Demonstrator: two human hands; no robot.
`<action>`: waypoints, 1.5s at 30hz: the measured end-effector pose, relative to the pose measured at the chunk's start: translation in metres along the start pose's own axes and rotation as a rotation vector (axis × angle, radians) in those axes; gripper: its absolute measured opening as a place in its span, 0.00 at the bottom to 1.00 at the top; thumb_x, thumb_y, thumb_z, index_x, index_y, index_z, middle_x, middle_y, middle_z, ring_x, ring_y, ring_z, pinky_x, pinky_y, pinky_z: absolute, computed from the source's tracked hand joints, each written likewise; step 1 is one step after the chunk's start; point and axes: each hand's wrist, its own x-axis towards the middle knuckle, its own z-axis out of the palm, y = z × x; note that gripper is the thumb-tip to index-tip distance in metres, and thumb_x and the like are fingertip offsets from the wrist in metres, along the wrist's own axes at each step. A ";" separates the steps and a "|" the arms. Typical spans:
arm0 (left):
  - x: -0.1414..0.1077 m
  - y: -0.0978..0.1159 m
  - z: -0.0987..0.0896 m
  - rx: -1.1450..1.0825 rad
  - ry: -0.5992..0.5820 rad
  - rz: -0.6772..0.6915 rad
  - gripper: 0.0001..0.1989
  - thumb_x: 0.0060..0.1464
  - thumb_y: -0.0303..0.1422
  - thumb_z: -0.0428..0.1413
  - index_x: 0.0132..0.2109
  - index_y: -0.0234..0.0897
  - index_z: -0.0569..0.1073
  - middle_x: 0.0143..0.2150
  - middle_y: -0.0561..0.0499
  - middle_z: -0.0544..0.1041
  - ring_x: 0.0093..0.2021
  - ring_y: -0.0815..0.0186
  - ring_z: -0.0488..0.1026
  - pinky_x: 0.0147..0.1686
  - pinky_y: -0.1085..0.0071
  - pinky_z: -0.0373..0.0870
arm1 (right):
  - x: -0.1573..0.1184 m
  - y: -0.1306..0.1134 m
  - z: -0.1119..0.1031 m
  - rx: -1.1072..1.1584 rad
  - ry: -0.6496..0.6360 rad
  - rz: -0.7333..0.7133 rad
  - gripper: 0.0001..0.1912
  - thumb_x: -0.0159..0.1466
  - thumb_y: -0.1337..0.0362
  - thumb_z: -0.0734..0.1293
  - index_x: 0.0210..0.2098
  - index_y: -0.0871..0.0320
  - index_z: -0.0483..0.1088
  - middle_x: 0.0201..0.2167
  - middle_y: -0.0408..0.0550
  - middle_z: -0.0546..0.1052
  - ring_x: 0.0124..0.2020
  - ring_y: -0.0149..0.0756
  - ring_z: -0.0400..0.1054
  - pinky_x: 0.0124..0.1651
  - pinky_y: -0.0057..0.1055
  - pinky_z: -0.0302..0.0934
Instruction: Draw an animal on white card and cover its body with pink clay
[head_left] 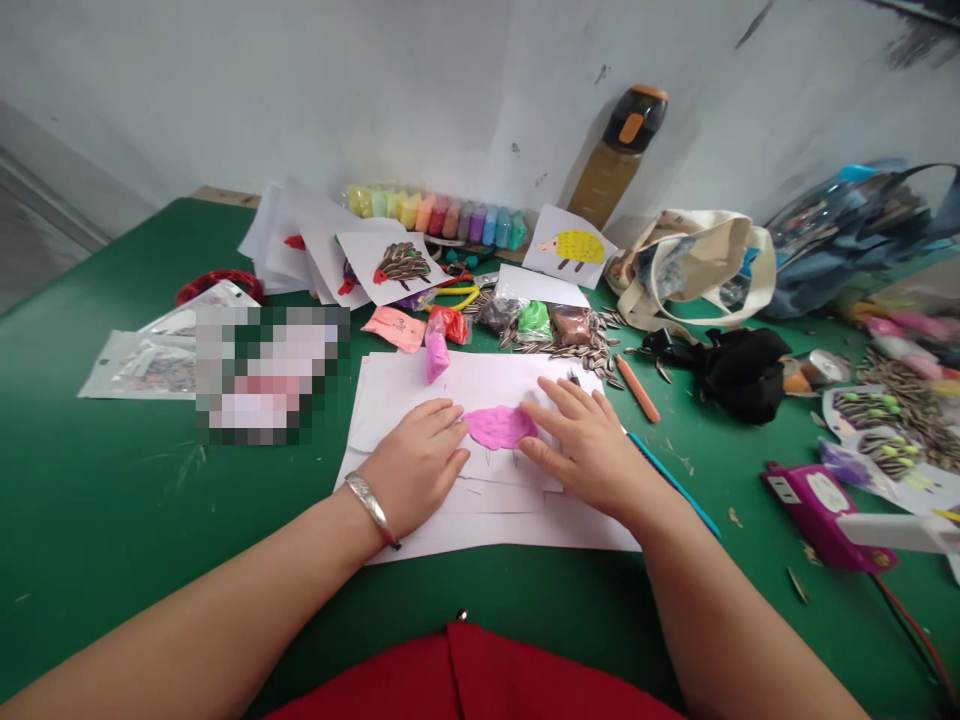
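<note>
A flattened oval of pink clay (499,427) lies on white paper (450,520), with short drawn leg lines under it. My left hand (414,465) rests on the paper at the clay's left end, fingers spread a little and holding nothing. At the right end my right hand (589,445) lies with fingers apart, its fingertips touching or very near the clay's edge. A silver bracelet (369,503) circles my left wrist. Just beyond the sheet's middle stands a small bag of pink clay (436,350).
Behind the paper are clay packets (534,320), sunflower seeds (592,350) and hedgehog pictures (401,268). An orange tool (639,388) and a blue pencil (675,485) lie right. Farther off stand a bottle (615,160), a cloth bag (690,265) and a magenta device (817,515).
</note>
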 end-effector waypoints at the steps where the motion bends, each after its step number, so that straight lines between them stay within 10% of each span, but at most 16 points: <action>1: 0.000 0.000 0.000 0.001 0.003 0.000 0.14 0.62 0.28 0.49 0.49 0.25 0.74 0.50 0.37 0.76 0.55 0.53 0.69 0.56 0.55 0.68 | 0.000 -0.001 0.000 -0.003 -0.010 -0.009 0.25 0.68 0.48 0.56 0.59 0.49 0.66 0.66 0.53 0.58 0.66 0.57 0.49 0.62 0.64 0.44; 45: 0.000 0.001 0.001 -0.052 -0.027 -0.036 0.14 0.61 0.27 0.49 0.50 0.28 0.73 0.52 0.37 0.75 0.56 0.53 0.68 0.58 0.52 0.67 | 0.014 -0.010 0.009 0.128 0.020 -0.038 0.21 0.66 0.46 0.59 0.54 0.43 0.69 0.62 0.48 0.64 0.65 0.55 0.50 0.62 0.66 0.39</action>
